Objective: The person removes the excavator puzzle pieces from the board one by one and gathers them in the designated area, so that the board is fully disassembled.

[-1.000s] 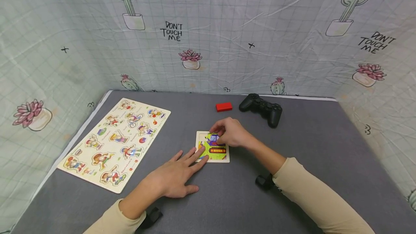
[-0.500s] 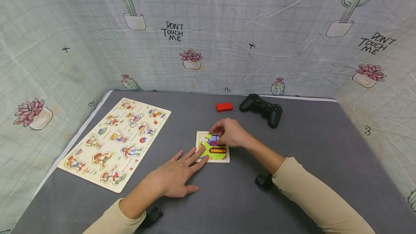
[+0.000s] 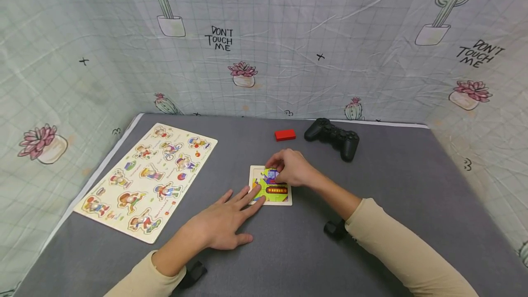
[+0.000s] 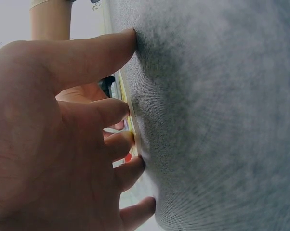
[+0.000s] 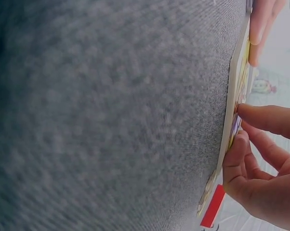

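While spread left hand point(image 3: 222, 226) touches puzzle point(image 3: 275, 191) | right hand point(image 3: 293, 168) pinches piece point(image 3: 271, 174) | red block point(image 3: 285, 135), controller point(image 3: 332, 138) beyond | picture board point(image 3: 144, 186) left

On the table point(image 3: 288, 251): board point(image 3: 145, 183) left of puzzle point(image 3: 273, 190), block point(image 3: 285, 135) and game controller point(image 3: 332, 139) behind.

"DON'T TOUCH ME" point(image 3: 219, 38) twice on backdrop point(image 3: 280, 40)
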`<move>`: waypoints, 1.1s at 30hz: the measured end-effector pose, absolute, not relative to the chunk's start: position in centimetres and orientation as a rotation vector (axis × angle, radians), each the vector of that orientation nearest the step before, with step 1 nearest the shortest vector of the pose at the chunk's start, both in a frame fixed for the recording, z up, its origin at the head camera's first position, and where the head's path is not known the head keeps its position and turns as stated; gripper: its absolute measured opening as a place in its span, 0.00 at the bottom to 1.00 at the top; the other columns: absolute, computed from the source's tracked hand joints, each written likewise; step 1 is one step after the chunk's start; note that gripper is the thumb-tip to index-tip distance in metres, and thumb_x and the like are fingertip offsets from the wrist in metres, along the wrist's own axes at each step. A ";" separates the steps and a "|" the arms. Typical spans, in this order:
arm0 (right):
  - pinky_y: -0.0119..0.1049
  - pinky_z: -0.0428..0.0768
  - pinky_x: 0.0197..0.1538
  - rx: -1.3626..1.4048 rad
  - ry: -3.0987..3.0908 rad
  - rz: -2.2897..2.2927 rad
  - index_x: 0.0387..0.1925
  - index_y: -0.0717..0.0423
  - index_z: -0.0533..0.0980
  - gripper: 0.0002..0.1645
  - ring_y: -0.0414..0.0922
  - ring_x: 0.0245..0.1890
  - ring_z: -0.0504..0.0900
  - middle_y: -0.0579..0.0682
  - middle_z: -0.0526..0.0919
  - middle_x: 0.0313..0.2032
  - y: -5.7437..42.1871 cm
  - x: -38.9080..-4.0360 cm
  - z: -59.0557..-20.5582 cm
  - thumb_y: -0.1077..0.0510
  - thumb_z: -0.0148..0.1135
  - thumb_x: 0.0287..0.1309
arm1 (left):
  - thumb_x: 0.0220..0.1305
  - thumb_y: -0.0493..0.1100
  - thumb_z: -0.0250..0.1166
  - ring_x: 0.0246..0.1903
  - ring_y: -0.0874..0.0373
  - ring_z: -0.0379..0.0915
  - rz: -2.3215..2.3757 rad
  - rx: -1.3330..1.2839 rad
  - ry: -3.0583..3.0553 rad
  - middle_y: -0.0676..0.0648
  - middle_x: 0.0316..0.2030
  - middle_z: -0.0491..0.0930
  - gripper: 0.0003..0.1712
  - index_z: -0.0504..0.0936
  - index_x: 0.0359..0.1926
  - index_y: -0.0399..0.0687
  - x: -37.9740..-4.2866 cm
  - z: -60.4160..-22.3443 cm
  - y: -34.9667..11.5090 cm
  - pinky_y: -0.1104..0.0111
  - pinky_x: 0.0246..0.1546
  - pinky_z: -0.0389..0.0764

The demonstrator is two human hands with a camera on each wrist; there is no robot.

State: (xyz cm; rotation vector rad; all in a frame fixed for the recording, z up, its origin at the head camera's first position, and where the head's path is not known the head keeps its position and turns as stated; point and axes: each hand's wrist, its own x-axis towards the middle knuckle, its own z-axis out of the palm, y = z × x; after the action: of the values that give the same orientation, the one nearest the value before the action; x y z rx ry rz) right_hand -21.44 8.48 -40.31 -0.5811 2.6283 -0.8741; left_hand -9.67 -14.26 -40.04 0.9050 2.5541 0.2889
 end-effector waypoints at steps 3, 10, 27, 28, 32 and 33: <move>0.34 0.82 0.44 -0.585 2.631 -0.872 0.48 0.53 0.88 0.19 0.41 0.38 0.80 0.47 0.88 0.41 8.4 -21.4 -40.3 0.67 0.77 0.52 | 0.70 0.60 0.66 0.84 0.48 0.36 0.291 0.903 2.554 0.50 0.85 0.37 0.50 0.53 0.84 0.55 -9.7 -40.0 -14.2 0.42 0.80 0.48; 0.36 0.82 0.47 -0.589 2.647 -0.858 0.47 0.53 0.87 0.19 0.43 0.39 0.79 0.48 0.86 0.41 8.3 -21.2 -40.3 0.67 0.78 0.53 | 0.70 0.60 0.66 0.84 0.48 0.36 0.292 0.910 2.558 0.50 0.85 0.37 0.50 0.53 0.84 0.55 -9.6 -40.0 -14.3 0.42 0.80 0.49; 0.39 0.82 0.50 -0.565 2.676 -0.863 0.46 0.53 0.87 0.19 0.45 0.42 0.78 0.49 0.83 0.42 8.0 -20.8 -40.2 0.70 0.76 0.52 | 0.70 0.60 0.66 0.84 0.49 0.35 0.292 0.894 2.542 0.51 0.85 0.37 0.50 0.53 0.84 0.55 -9.7 -39.8 -14.2 0.43 0.81 0.48; 0.39 0.82 0.49 -0.569 2.678 -0.864 0.46 0.53 0.87 0.19 0.45 0.41 0.78 0.49 0.83 0.42 8.0 -20.7 -40.2 0.70 0.76 0.51 | 0.70 0.60 0.66 0.84 0.49 0.35 0.294 0.894 2.542 0.51 0.85 0.37 0.50 0.53 0.84 0.55 -9.7 -39.8 -14.2 0.43 0.80 0.48; 0.37 0.80 0.45 -0.600 2.691 -0.861 0.45 0.53 0.87 0.19 0.44 0.39 0.77 0.50 0.82 0.40 8.0 -20.7 -40.1 0.70 0.76 0.50 | 0.70 0.59 0.67 0.84 0.48 0.36 0.300 0.896 2.544 0.51 0.85 0.37 0.50 0.53 0.84 0.55 -9.6 -39.9 -14.2 0.42 0.80 0.48; 0.36 0.80 0.44 -0.609 2.694 -0.859 0.44 0.53 0.87 0.19 0.44 0.38 0.77 0.50 0.82 0.40 8.0 -20.8 -40.1 0.69 0.76 0.50 | 0.70 0.59 0.67 0.84 0.48 0.36 0.301 0.896 2.545 0.51 0.85 0.37 0.50 0.53 0.84 0.55 -9.6 -39.9 -14.2 0.42 0.80 0.48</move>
State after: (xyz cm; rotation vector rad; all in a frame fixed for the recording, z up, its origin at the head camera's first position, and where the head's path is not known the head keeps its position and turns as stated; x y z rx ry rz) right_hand -20.75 8.04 -40.11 -0.6087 2.6942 -0.8592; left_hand -9.62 -14.22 -39.88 0.8965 2.5452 0.3012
